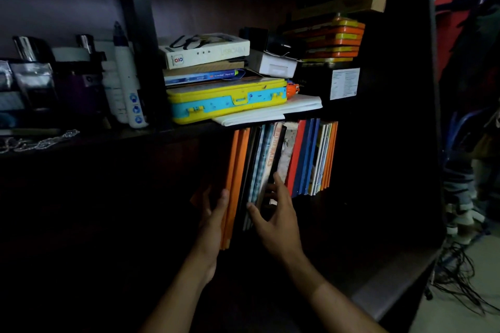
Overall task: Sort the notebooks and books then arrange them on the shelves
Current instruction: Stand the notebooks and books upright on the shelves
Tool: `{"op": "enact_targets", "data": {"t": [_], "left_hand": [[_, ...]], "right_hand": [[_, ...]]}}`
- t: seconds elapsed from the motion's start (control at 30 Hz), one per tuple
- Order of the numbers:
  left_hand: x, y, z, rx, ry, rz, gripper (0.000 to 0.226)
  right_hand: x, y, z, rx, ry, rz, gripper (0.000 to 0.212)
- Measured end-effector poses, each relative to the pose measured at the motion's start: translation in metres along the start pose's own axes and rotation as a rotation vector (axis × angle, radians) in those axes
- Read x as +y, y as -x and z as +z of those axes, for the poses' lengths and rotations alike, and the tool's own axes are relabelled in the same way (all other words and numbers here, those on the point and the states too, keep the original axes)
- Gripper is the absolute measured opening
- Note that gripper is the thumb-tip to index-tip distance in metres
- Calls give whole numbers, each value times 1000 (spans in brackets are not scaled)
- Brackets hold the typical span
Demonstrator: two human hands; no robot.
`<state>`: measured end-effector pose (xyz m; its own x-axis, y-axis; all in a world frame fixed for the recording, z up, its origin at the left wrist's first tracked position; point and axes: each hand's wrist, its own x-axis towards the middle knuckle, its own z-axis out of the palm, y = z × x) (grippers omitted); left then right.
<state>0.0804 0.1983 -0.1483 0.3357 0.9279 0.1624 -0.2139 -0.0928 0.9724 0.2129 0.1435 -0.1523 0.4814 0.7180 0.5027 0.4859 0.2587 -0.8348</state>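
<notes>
Left hand [213, 213] gripping orange notebooks [234, 178], right hand [276, 213] spread against upright books [267, 159]

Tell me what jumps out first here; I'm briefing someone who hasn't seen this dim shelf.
The yellow and blue case on the upper shelf catches the eye first, under a stack topped by a white box. Below it stands a row of upright books, orange notebooks at its left end. The left hand grips those, and the right hand spreads open against the middle books.

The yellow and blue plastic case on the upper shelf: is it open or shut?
Shut: the yellow and blue plastic case lies flat, lid down.
</notes>
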Motion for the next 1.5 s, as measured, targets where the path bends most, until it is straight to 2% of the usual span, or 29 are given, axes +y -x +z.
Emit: {"op": "enact_targets", "data": {"t": [0.1,0.23,0.37,0.57,0.63,0.73,0.77,0.9,0.97,1.13,1.2,1.27,1.4,1.47,1.5], "left_hand": [[-1,1,6,50,-90,84,85],[-2,-1,6,180,-156,217,97],[1,-1,1,201,-179,210,79],[15,6,-16,171,-205,157,88],[24,17,-32,215,-190,102,85],[38,43,-53,255,-197,81,52],[41,50,-60,274,-230,100,48],[56,87,-116,434,-304,118,74],[63,101,-140,591,-257,138,84],[73,128,-154,828,-67,135,85],[65,130,-169,917,14,106,91],[60,133,-178,918,49,127,92],[71,137,-181,899,108,161,86],[78,144,-185,931,28,167,97],[82,146,-191,931,-27,174,96]], "right_hand": [[-1,-2,-1,-52,-49,-8,87],[-12,-12,2,-152,-262,40,71],[-13,-17,13,-230,-360,10,67],[-15,-8,20,-489,-366,-71,90],[-21,-2,22,-593,-382,-89,95],[-33,11,40,-675,-416,-114,103],[-37,12,47,-704,-437,-123,104],[-61,23,101,-882,-427,-212,111],[-69,28,130,-960,-416,-282,112],[-70,33,160,-1185,-331,-459,106],[-66,48,155,-1177,-300,-386,105],[-64,62,156,-1140,-310,-269,103],[-80,91,165,-1070,-139,-334,104],[-86,102,175,-1095,-191,-308,108],[-91,107,182,-1106,-232,-295,109]]}}
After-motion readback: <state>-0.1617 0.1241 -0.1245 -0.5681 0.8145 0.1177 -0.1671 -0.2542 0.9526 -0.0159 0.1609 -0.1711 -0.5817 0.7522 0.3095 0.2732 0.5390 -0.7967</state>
